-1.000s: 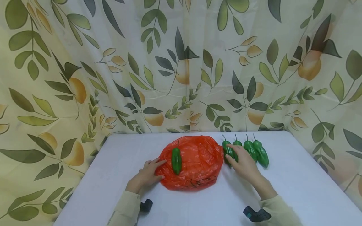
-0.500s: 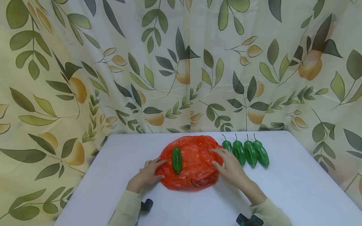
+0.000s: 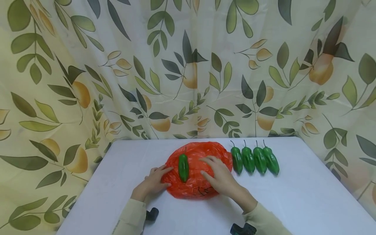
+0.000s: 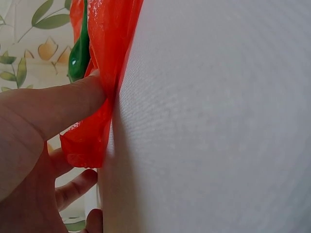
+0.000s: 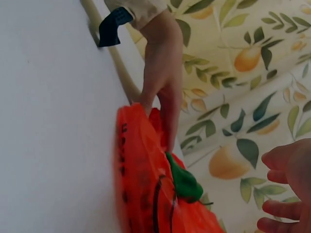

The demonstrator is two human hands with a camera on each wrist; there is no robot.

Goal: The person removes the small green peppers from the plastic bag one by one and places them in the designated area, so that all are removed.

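Note:
A red plastic bag [image 3: 202,150] lies crumpled and flat on the table, with one green pepper [image 3: 183,168] on top of it, stem pointing away. My left hand [image 3: 152,181] rests on the bag's left edge with fingers spread, and in the left wrist view its thumb [image 4: 73,104] touches the red plastic. Over the right half of the bag hovers my right hand [image 3: 220,176], fingers apart and holding nothing. The right wrist view shows its fingers [image 5: 284,208] clear of the bag and the pepper.
Several green peppers [image 3: 248,160] stand in a row on the white table [image 3: 302,192], just right of the bag, stems away from me. Behind the table's far edge hangs a curtain [image 3: 188,98] printed with leaves and fruit.
My right hand has moved left, from the leftmost pepper of the row to above the bag, uncovering that pepper. The left hand has stayed in place.

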